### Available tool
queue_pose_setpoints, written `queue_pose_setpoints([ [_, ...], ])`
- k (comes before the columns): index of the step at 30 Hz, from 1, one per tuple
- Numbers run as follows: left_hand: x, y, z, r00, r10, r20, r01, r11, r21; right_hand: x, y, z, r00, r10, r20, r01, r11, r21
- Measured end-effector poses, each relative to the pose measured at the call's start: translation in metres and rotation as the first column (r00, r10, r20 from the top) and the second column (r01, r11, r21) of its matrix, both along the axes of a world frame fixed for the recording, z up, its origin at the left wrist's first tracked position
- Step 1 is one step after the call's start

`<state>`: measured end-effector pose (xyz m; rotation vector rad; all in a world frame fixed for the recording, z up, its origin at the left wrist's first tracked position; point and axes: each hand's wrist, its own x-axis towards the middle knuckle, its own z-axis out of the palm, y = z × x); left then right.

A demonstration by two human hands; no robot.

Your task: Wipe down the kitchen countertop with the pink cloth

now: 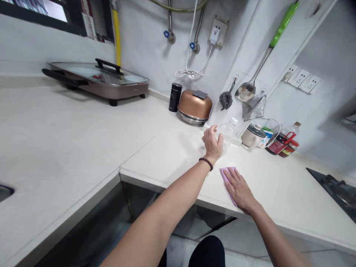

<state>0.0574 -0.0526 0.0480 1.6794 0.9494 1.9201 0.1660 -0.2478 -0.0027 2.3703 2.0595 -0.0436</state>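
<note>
My right hand [239,188] lies flat on a pink cloth [224,172], pressing it against the pale countertop [178,159] near its front edge. The fingers are stretched out and slightly spread, and much of the cloth is hidden under the palm. Farther back, my left hand [213,142], with a dark bead bracelet [206,162] at the wrist, is raised over the counter. Its fingers are loosely curved, with the thumb apart. Just beyond it stands a clear plastic bottle [230,127] with a white cap; whether the hand touches it I cannot tell.
A copper-coloured bowl [195,104] with a phone [200,94] on top stands by a black flask [175,97]. An electric griddle [111,83] sits back left. Toward the right are a small pot [252,136], sauce bottles [278,142] and a stove [333,189].
</note>
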Motion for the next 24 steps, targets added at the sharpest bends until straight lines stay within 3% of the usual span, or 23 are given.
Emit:
queue_pose_setpoints([
  [6, 0.001, -0.001, -0.002, 1.0, -0.018, -0.001, 0.018, 1.0, -0.019, 0.003, 0.01, 0.003, 0.999, -0.033, -0.002, 0.033, 0.999, -0.018],
  [13, 0.0, 0.002, 0.001, 1.0, 0.015, 0.021, -0.014, 0.999, -0.029, 0.024, 0.072, 0.012, 0.964, -0.266, -0.034, 0.264, 0.964, -0.035],
  [16, 0.0, 0.003, 0.002, 0.999, 0.014, 0.03, -0.013, 0.999, -0.039, 0.027, 0.087, 0.015, 0.951, -0.308, -0.033, 0.306, 0.951, -0.045],
  [19, 0.0, 0.004, 0.002, 0.999, 0.018, 0.042, -0.016, 0.999, -0.052, 0.022, 0.084, 0.016, 0.952, -0.305, -0.016, 0.304, 0.951, -0.051],
  [24, 0.0, 0.01, 0.002, 0.995, -0.027, 0.092, 0.03, 0.999, -0.026, -0.005, 0.048, 0.013, 0.97, -0.243, -0.005, 0.242, 0.968, -0.068],
])
